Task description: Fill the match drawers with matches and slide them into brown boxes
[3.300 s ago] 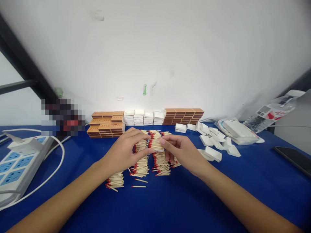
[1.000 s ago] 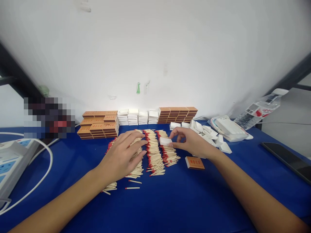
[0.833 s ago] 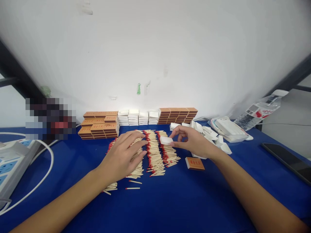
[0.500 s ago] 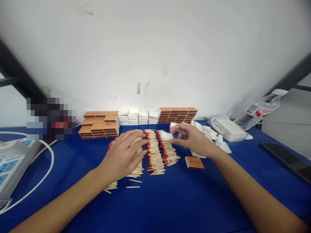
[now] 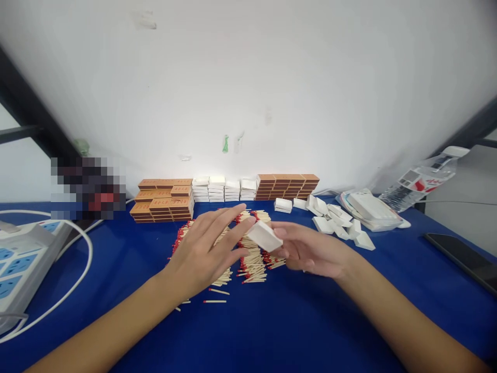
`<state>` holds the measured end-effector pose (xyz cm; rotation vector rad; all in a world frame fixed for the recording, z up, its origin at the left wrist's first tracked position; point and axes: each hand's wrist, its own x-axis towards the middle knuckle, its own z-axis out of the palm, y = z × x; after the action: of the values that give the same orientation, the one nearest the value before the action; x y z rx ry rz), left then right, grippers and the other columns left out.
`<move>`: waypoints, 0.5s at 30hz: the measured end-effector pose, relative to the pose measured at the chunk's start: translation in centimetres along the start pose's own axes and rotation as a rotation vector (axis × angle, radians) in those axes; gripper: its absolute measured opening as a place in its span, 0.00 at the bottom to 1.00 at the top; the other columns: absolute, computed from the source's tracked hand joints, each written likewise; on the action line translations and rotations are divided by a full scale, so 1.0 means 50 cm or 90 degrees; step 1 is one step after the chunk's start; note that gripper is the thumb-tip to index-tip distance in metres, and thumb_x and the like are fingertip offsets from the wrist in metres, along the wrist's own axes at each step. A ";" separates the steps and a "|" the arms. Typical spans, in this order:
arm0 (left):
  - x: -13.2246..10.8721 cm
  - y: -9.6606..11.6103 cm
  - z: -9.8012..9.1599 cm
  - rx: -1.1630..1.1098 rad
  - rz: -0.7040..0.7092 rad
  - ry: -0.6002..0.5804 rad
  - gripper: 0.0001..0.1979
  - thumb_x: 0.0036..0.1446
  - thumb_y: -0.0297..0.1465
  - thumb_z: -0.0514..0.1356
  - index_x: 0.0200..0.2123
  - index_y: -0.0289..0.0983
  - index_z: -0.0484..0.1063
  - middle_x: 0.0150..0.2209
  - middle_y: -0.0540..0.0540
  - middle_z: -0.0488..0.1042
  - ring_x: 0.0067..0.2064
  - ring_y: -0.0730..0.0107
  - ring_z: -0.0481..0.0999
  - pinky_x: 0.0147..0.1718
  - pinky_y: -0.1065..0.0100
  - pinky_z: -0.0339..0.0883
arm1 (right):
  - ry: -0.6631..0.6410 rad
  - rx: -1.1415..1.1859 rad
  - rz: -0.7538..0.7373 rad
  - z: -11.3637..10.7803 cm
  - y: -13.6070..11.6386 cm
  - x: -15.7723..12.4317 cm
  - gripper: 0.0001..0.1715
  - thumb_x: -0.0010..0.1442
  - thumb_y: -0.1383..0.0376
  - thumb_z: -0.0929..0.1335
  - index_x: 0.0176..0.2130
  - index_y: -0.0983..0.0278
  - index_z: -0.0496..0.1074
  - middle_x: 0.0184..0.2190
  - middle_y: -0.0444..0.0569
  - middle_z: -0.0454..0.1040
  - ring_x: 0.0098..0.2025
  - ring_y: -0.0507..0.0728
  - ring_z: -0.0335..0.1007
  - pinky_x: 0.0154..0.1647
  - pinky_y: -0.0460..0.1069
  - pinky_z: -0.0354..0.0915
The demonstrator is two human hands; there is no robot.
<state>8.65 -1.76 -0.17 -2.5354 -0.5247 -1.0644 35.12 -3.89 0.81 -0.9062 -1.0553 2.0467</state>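
My right hand (image 5: pixel 316 250) grips a white matchbox tray (image 5: pixel 265 235), tilted, between thumb and fingers above the matches. Close to the tray's left end, my left hand (image 5: pixel 207 247) hovers with its fingers stretched out and apart; whether a fingertip touches the tray is unclear. Beneath both hands lie rows of red-tipped matches (image 5: pixel 254 267), partly hidden by them. Two loose matches, one of them a single match (image 5: pixel 215 301), rest in front of the rows. The orange matchbox cover seen earlier is out of sight at my right hand.
Orange matchboxes stand stacked at the back left (image 5: pixel 171 203) and back right (image 5: pixel 287 186), with white tray stacks (image 5: pixel 216 190) between. Loose white trays (image 5: pixel 337 223) lie right, near a plastic packet (image 5: pixel 368 207), a bottle (image 5: pixel 427 178) and a phone (image 5: pixel 462 259). A power strip (image 5: pixel 23 264) sits left.
My right hand has moved down and turned, bringing the white tray lower, toward my left fingertips. The orange matchbox cover beside it no longer shows. The view has shifted slightly.
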 end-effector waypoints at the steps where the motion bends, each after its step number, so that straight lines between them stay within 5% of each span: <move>1: 0.003 0.004 -0.003 0.005 0.024 0.015 0.28 0.67 0.31 0.67 0.66 0.32 0.65 0.63 0.29 0.72 0.63 0.49 0.74 0.58 0.48 0.73 | -0.027 0.010 0.023 0.009 0.006 0.000 0.21 0.58 0.55 0.79 0.45 0.63 0.77 0.34 0.43 0.66 0.28 0.47 0.60 0.12 0.37 0.50; 6: 0.005 0.008 -0.007 -0.007 0.119 0.023 0.20 0.67 0.23 0.63 0.61 0.30 0.70 0.55 0.36 0.80 0.60 0.53 0.77 0.58 0.52 0.73 | -0.064 -0.002 0.052 0.030 0.024 0.003 0.18 0.63 0.53 0.76 0.43 0.64 0.77 0.29 0.43 0.69 0.27 0.48 0.63 0.11 0.36 0.55; 15: 0.005 0.002 0.001 -0.038 0.048 -0.017 0.12 0.68 0.20 0.58 0.52 0.30 0.74 0.42 0.39 0.82 0.47 0.56 0.80 0.45 0.55 0.78 | 0.047 -0.130 0.004 0.039 0.034 0.009 0.24 0.65 0.45 0.73 0.44 0.63 0.74 0.24 0.42 0.70 0.23 0.49 0.64 0.14 0.40 0.64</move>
<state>8.89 -1.75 -0.04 -2.6022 -0.4054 -1.0357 32.92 -5.10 0.06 -1.0789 -1.2379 1.9195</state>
